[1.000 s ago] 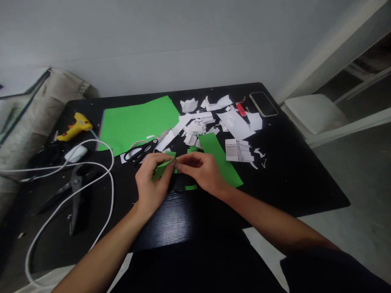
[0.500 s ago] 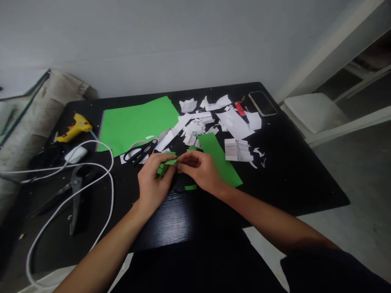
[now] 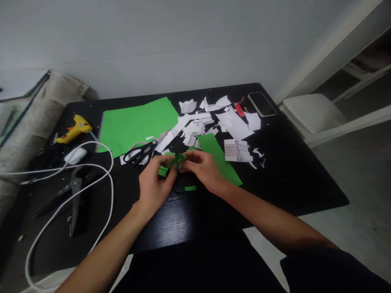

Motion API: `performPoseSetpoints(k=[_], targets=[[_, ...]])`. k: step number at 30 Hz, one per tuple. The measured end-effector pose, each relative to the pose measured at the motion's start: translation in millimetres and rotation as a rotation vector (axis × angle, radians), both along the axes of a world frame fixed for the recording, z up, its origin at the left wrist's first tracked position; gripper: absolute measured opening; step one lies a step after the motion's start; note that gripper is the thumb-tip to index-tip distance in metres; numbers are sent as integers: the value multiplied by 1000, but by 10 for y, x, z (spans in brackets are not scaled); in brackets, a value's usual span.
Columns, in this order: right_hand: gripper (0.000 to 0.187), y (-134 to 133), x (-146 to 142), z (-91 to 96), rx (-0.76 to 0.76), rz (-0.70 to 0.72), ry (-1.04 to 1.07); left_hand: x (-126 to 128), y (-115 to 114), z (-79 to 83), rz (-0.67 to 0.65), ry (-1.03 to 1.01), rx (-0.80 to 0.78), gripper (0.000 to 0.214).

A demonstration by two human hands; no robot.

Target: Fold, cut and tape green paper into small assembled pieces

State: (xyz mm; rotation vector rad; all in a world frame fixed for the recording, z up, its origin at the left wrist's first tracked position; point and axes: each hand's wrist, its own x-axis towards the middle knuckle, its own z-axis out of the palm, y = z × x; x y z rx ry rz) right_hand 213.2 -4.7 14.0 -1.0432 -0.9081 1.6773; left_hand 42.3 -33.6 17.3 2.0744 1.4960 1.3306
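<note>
Between both hands is a small folded piece of green paper [image 3: 177,160], held over the front middle of the black table. My left hand [image 3: 155,179] pinches it between thumb and fingers from the left. From the right, the fingertips of my right hand [image 3: 203,167] close on its other edge. Another bit of green paper [image 3: 163,171] shows under my left fingers. A short green strip [image 3: 190,188] lies on the table just below the hands. Beside my right hand rests a larger green sheet [image 3: 218,156]. Black-handled scissors [image 3: 141,153] lie just beyond my left hand.
At the back left are a big green sheet [image 3: 137,122] and a yellow glue gun [image 3: 75,129]. A white cable [image 3: 112,195] loops over pliers [image 3: 75,191]. White paper scraps [image 3: 195,128], a red lighter [image 3: 239,109] and a phone [image 3: 262,104] lie along the back right.
The folded green paper has turned and more of it shows between my fingertips. My right hand has shifted slightly to the right; the other things stay in place.
</note>
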Motion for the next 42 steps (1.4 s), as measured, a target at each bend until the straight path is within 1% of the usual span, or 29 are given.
performPoseSetpoints(k=[5,11,15,18,20,21,23,24,26,27,29,31,35,37,39,40,42], targets=[[41,12,4,-41,47,-27,-6,1,-7,-9,-40,0,13,19],[38,16,32,-10,90,-59,-59,-4,-11,-1,-72,18,28,22],[33,1,32,23,83,-44,-58,8,-4,35,-79,7,42,20],[31,7,35,31,41,-45,-19,-2,-8,72,-86,-20,30,17],[33,28,48,25,1,-52,28,-27,-13,85,-60,-83,-9,8],[35,41,57,21,-19,-57,47,-42,-14,87,-47,-120,-49,9],[38,66,76,13,-51,-81,65,-70,-12,81,-52,-167,-164,27],[38,75,84,12,-57,-99,63,-78,-9,77,-75,-176,-228,35],[38,78,88,19,-36,-130,37,-77,0,68,-132,-185,-330,39],[37,72,85,27,-12,-140,17,-69,4,66,-149,-200,-355,35],[36,50,67,45,34,-137,-21,-43,12,67,-149,-244,-367,24],[36,27,44,60,51,-125,-29,-14,21,73,-124,-288,-358,17],[40,20,17,45,24,-107,0,14,42,88,-105,-368,-371,16],[39,26,18,25,30,-91,-24,16,51,86,-108,-398,-386,17],[38,14,23,15,117,-112,-113,13,57,75,-89,-412,-389,18],[37,-1,26,18,206,-151,-193,11,59,67,-70,-414,-389,19],[36,-51,36,40,463,-277,-405,4,64,47,-29,-418,-384,21]])
